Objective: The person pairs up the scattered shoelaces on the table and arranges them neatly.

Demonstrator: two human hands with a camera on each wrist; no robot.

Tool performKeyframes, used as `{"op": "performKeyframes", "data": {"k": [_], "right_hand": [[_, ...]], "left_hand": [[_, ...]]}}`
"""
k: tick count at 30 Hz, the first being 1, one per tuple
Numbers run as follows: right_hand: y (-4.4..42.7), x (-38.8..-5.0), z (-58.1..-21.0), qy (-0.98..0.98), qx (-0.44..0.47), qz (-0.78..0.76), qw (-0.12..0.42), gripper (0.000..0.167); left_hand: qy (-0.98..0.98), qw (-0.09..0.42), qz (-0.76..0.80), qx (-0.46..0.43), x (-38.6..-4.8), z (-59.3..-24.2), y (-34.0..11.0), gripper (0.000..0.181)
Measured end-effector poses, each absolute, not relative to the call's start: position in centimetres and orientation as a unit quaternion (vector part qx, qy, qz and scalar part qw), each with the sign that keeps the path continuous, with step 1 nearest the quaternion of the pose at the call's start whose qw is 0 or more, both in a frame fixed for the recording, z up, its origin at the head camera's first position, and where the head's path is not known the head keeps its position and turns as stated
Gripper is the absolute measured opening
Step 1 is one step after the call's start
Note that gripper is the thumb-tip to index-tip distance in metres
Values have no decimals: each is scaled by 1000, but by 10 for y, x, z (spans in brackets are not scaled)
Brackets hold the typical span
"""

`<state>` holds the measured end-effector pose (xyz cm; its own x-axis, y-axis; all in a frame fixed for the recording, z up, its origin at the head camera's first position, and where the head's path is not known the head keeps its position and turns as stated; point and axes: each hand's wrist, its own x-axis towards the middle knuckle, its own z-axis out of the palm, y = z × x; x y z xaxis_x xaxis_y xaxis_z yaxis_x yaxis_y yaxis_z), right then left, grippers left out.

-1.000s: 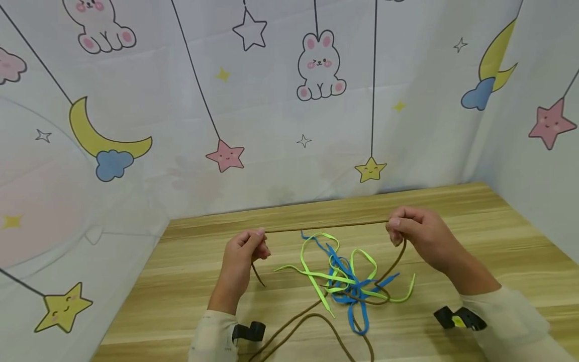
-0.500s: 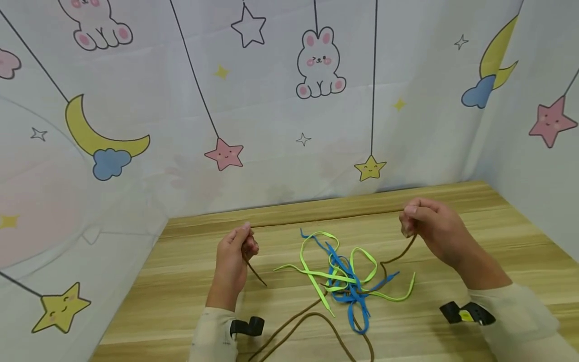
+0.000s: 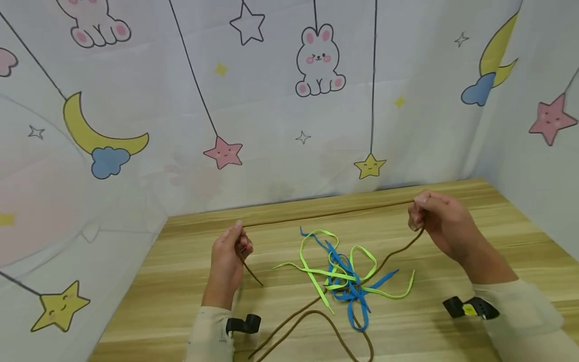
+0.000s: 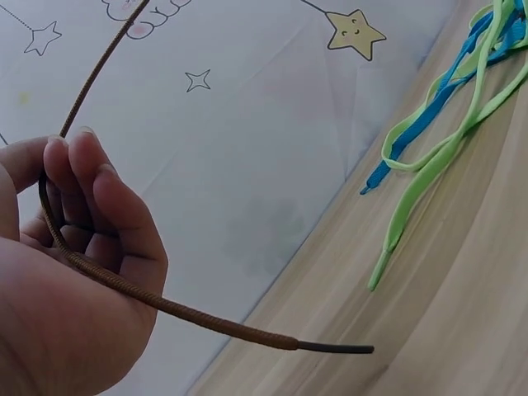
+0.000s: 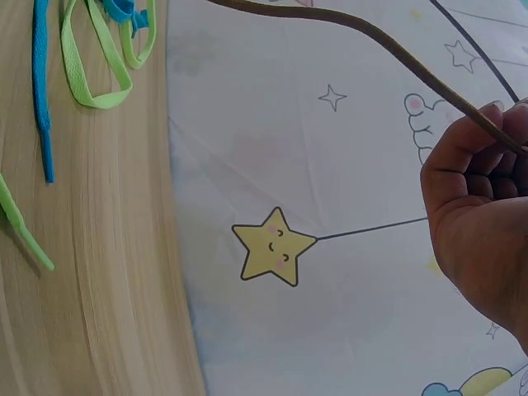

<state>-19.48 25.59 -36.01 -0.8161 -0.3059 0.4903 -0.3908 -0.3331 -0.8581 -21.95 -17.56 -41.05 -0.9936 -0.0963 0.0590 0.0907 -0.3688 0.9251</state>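
A brown lace (image 3: 325, 215) is stretched nearly straight between the two raised hands. The left hand (image 3: 228, 259) pinches it near one tip; in the left wrist view, the brown lace (image 4: 190, 314) crosses the palm of the left hand (image 4: 91, 272) and its dark tip sticks out. The right hand (image 3: 445, 226) grips it higher up, and from there the lace slopes down into a tangle with a blue lace (image 3: 360, 306) and a green lace (image 3: 309, 266). In the right wrist view the right hand (image 5: 483, 206) has curled fingers round the brown lace (image 5: 371, 31).
The wooden table (image 3: 172, 281) carries the tangle near its middle, with brown loops running toward the front edge. A white printed curtain (image 3: 267, 115) stands behind the table and along its sides.
The hands have moved apart, the right one up and to the right, the left one slightly left. The brown span between them is longer, and more of that lace has come out of the tangle.
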Motion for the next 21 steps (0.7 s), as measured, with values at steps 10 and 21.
{"op": "performKeyframes", "data": {"k": [10, 21], "right_hand": [[263, -198, -363, -566, 292, 770, 46, 37], [270, -197, -360, -542, 285, 788, 60, 40]], "left_hand": [[-529, 67, -846, 26, -219, -412, -182, 29], [-504, 65, -860, 37, -220, -413, -186, 28]]}}
